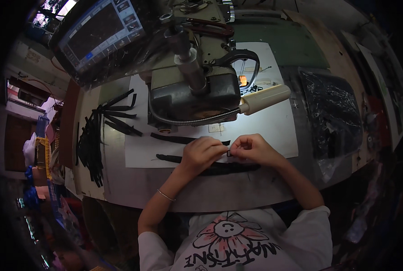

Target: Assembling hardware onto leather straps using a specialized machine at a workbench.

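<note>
Strap pile (pixel 91 147) left of machine (pixel 194 97), plastic bag (pixel 332 113) right.

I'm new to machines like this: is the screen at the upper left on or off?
On: the screen glows, with pale blue panels around a dark middle and small pictures down its right side.

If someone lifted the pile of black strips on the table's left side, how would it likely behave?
The pile of black strips would probably sag, since its pieces are long and narrow and some curve. It might shed pieces or tangle, because they overlap at different angles with ends fanned out. Individual strips look slim, so each is likely light.
</note>
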`<move>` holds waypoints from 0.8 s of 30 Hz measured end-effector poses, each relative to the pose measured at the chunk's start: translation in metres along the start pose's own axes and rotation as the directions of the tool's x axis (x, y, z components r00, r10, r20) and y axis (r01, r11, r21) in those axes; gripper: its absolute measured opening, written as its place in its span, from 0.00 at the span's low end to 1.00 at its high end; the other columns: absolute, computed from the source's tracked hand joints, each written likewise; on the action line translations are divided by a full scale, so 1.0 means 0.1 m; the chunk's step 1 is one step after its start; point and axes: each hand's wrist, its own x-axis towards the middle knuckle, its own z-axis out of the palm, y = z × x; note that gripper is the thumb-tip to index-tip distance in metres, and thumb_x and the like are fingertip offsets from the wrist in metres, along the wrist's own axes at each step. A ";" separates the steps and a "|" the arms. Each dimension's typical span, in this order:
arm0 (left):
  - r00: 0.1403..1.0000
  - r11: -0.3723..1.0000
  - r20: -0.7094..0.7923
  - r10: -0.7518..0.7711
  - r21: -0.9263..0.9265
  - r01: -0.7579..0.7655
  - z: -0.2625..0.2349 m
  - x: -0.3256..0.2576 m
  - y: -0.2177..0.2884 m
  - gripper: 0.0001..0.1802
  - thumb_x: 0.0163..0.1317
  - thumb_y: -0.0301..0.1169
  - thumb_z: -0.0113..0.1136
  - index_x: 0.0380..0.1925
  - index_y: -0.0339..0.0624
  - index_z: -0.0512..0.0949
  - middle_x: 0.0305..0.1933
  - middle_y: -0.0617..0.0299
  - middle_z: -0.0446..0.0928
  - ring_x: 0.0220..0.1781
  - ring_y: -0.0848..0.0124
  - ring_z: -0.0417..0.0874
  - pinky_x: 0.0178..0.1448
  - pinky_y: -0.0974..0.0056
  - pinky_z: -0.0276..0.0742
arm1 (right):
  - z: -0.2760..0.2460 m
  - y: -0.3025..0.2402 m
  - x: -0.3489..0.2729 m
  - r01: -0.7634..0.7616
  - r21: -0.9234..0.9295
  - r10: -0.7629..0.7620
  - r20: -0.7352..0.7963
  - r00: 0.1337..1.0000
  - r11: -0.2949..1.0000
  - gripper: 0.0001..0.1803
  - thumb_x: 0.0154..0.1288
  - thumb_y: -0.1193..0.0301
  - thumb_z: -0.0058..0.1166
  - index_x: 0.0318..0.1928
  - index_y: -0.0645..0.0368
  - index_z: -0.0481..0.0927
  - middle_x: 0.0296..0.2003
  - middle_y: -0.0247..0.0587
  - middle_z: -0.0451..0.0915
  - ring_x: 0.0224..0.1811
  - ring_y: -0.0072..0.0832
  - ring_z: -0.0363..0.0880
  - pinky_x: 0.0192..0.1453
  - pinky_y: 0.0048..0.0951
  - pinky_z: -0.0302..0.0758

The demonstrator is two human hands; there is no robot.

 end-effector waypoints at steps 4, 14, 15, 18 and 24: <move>0.938 0.926 0.054 -0.342 -0.148 0.347 0.06 0.04 -0.12 0.11 0.47 0.32 0.66 0.32 0.46 0.78 0.33 0.65 0.75 0.38 0.64 0.74 0.45 0.62 0.68 | -0.05 -0.05 0.01 0.086 -0.015 -0.088 -0.208 0.974 0.996 0.05 0.60 0.75 0.55 0.33 0.65 0.76 0.25 0.31 0.76 0.23 0.13 0.72 0.26 0.14 0.68; 0.915 0.928 0.159 -0.370 0.026 0.371 0.12 0.03 -0.05 0.13 0.46 0.35 0.65 0.30 0.45 0.74 0.33 0.65 0.70 0.43 0.64 0.69 0.52 0.60 0.62 | -0.02 0.10 0.04 0.102 -0.286 -0.229 -0.458 0.859 0.953 0.05 0.52 0.76 0.58 0.26 0.65 0.76 0.18 0.30 0.75 0.20 0.12 0.70 0.25 0.16 0.67; 0.905 0.921 0.174 -0.387 0.021 0.390 0.11 0.05 -0.04 0.12 0.46 0.35 0.66 0.29 0.45 0.75 0.32 0.66 0.71 0.41 0.65 0.70 0.51 0.61 0.62 | -0.01 0.10 0.05 0.105 -0.305 -0.243 -0.462 0.853 0.947 0.05 0.52 0.76 0.58 0.25 0.65 0.76 0.18 0.31 0.74 0.20 0.12 0.70 0.24 0.16 0.67; 0.841 0.841 0.186 -0.508 -0.104 0.531 0.15 0.04 -0.06 0.11 0.46 0.35 0.66 0.27 0.44 0.76 0.28 0.66 0.74 0.36 0.67 0.72 0.51 0.62 0.61 | 0.08 0.09 0.03 0.116 -0.420 -0.326 -0.474 0.818 0.900 0.06 0.51 0.76 0.58 0.25 0.65 0.75 0.17 0.33 0.74 0.19 0.14 0.69 0.24 0.18 0.67; 0.792 0.743 0.060 -0.608 -0.311 0.593 0.23 0.00 -0.08 0.07 0.47 0.34 0.67 0.24 0.44 0.80 0.23 0.68 0.77 0.28 0.72 0.73 0.51 0.66 0.60 | 0.29 0.08 0.03 0.187 -0.701 -0.613 -0.423 0.668 0.688 0.07 0.50 0.77 0.59 0.25 0.64 0.72 0.18 0.39 0.73 0.18 0.23 0.71 0.23 0.24 0.69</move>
